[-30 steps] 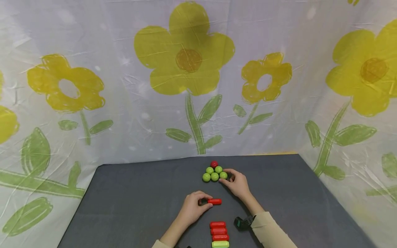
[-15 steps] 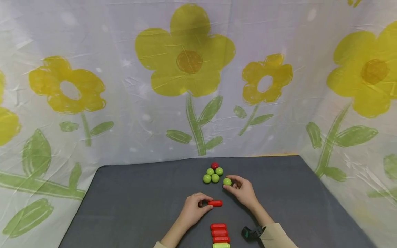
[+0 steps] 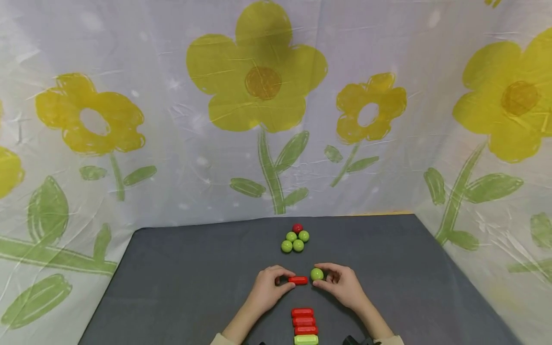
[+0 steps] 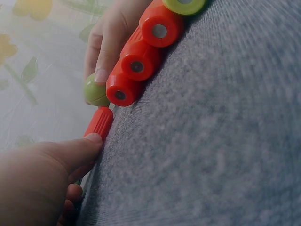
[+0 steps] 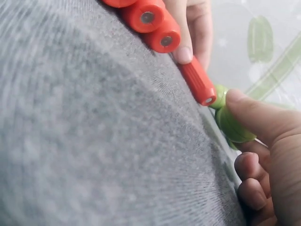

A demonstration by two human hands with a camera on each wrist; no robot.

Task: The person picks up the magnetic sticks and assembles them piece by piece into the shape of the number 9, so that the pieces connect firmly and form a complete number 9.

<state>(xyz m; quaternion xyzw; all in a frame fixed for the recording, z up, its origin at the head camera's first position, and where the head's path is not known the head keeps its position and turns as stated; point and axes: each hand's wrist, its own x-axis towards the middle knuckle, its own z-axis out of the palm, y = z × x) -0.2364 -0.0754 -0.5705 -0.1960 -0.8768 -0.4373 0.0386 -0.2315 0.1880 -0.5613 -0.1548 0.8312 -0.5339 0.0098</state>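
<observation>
My left hand [image 3: 268,287] pinches the left end of a short red magnetic rod [image 3: 298,280] between thumb and fingers. A small round metal face shows at the rod's free end in the right wrist view. Just to its right, my right hand [image 3: 345,285] holds a green ball [image 3: 316,274] with thumb and fingertips. In the head view a narrow gap separates ball and rod end. Closer to me lie several red rods [image 3: 304,321] side by side, with a yellow-green rod [image 3: 306,339] at the near end of that row.
Farther back on the dark grey tabletop [image 3: 194,278], several green balls [image 3: 298,245] sit grouped with one red ball [image 3: 297,228] at the far tip. A flower-printed curtain [image 3: 181,158] stands behind the table and along both sides.
My right hand has drawn one green ball out of the group and brought it toward me, beside the red rod. The left hand keeps the rod in nearly the same place.
</observation>
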